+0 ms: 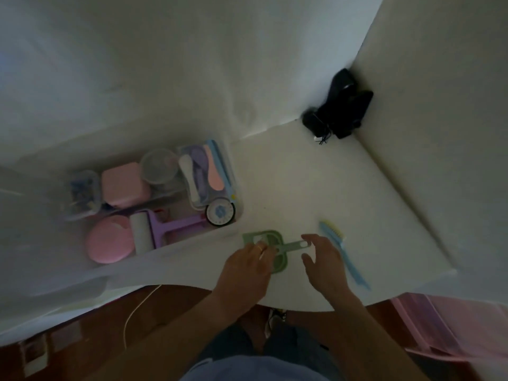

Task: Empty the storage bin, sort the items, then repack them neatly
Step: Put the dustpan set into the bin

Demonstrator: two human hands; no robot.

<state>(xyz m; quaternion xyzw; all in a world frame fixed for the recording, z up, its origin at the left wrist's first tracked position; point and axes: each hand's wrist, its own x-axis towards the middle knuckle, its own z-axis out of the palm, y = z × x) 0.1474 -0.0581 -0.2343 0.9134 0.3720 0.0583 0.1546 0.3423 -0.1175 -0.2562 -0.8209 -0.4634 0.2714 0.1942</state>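
Green tool (277,250) lies flat on white counter (288,188), between both hands. Left hand (247,264) rests on tool's wide end, fingers fairly straight, covering part of it. Right hand (323,259) at tool's handle end, forefinger tip touching handle, thumb spread apart below it, fingers relaxed, not clasped round anything. Blue brush (343,253) just right of right hand, on counter. Clear storage bin (233,182) up-left of left hand, holding pink case (110,244), purple lint roller (156,229), round timer (220,213).
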